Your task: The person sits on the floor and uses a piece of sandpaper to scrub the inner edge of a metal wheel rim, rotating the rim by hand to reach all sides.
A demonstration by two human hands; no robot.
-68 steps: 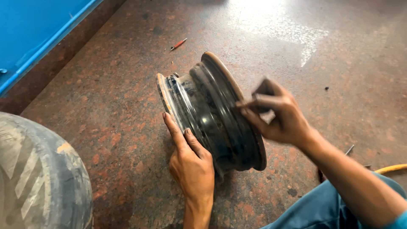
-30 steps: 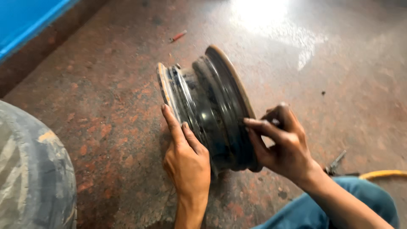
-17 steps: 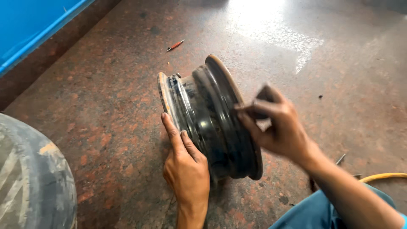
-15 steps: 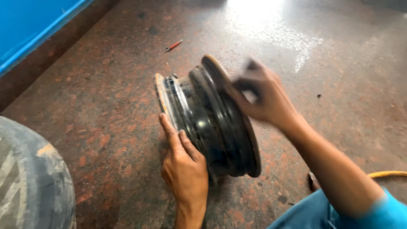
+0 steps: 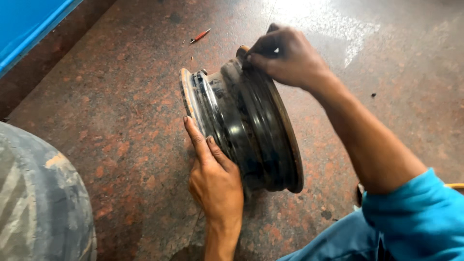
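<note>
My left hand (image 5: pixel 216 180) lay flat and open against the near side of the steel wheel rim (image 5: pixel 244 128), fingers (image 5: pixel 195 137) stretched up along its rusty front flange, bracing it, not gripping. The rim stood on edge on the stone floor (image 5: pixel 121 111), just ahead of that hand and touching it. My right hand (image 5: pixel 285 54) sat on top of the rim's rear edge, fingers curled and pinched together on the lip; couldn't tell whether something small was held between them. A red-handled tool (image 5: pixel 199 36) lay on the floor beyond the rim, well apart from both hands. A worn tyre (image 5: pixel 38 203) sat to the left of my left hand, apart from it. A blue panel (image 5: pixel 29 24) was far off to the upper left. My blue sleeve (image 5: pixel 420 217) covered my right upper arm.
</note>
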